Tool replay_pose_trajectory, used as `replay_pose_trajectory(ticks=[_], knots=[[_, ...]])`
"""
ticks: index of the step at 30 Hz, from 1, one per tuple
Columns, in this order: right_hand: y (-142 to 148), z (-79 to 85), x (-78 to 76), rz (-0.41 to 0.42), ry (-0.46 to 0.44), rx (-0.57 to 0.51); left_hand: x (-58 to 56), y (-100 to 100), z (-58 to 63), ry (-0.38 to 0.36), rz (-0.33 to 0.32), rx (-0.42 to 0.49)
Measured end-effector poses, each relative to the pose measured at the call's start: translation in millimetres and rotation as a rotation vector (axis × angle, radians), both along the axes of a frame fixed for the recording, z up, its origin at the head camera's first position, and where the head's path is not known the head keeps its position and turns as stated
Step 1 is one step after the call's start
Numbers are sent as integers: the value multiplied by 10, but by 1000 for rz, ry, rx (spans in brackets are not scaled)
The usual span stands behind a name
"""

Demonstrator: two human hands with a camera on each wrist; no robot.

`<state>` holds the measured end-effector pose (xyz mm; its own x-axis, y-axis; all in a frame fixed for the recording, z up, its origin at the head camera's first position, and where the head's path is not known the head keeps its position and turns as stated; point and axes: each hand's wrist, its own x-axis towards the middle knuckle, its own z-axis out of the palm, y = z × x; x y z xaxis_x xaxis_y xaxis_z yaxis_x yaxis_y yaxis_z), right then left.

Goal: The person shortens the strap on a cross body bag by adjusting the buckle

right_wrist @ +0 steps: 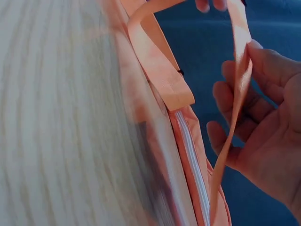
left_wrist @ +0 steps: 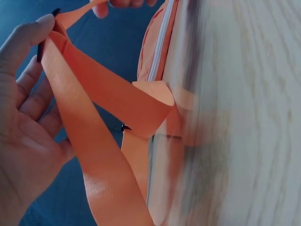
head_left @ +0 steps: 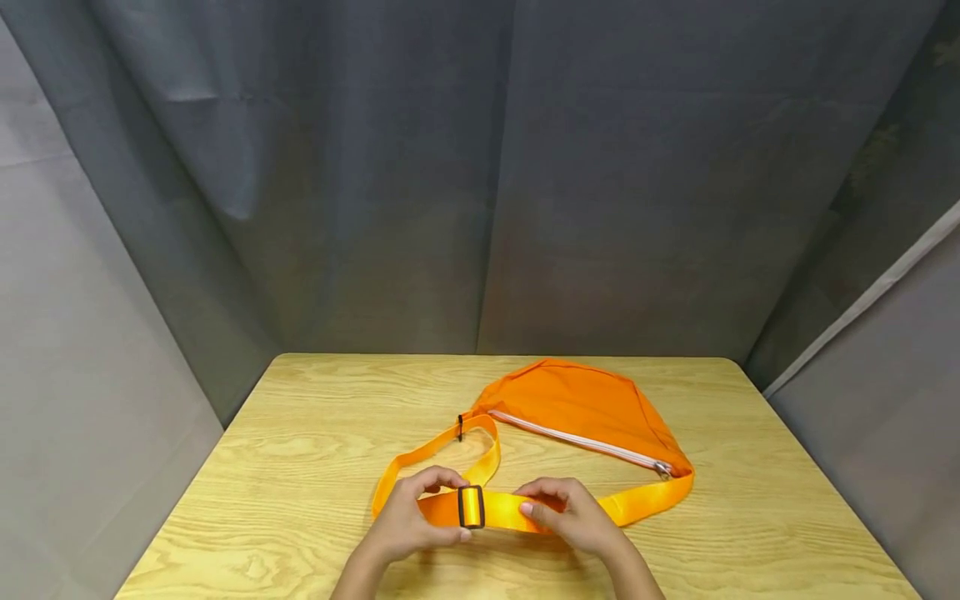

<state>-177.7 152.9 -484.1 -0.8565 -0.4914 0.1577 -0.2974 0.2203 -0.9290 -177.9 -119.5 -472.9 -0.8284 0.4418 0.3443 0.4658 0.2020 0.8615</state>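
An orange waist bag (head_left: 573, 408) with a white zipper lies at the back right of the table. Its yellow-orange strap (head_left: 648, 500) runs from the bag's right end toward the front, through both hands, and loops round at the left. My left hand (head_left: 408, 521) pinches the black slide buckle (head_left: 460, 508) at its top and bottom edges, with the strap threaded through it. Just right of the buckle, my right hand (head_left: 573, 517) holds the strap between thumb and fingers. The left wrist view shows two strap layers (left_wrist: 80, 108) hanging from the buckle.
The wooden table (head_left: 300, 433) has a straight back edge. Behind it hangs a dark grey curtain (head_left: 390, 208), with lighter fabric panels (head_left: 82, 333) at the sides. A second black strap fitting (head_left: 461, 428) sits near the bag's left end.
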Motion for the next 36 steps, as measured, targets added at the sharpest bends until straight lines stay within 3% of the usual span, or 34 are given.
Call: replay_pose_trajectory(ticks=[11,17,22,30,36], knots=[[-186,240,171,-73,13,-143,21,-22,12,-46,22,41],[-278,121,147,-39,-84,-189,23,-11,-2,-52,12,34],[-263,-26,86,-14,-102,-182,37,-2,14,-94,-6,23],[-317,-13,87,-29,-107,-271,62,20,46,-103,-12,42],[-364,-7,93,-15,-122,-362,153,68,229,-76,6,48]])
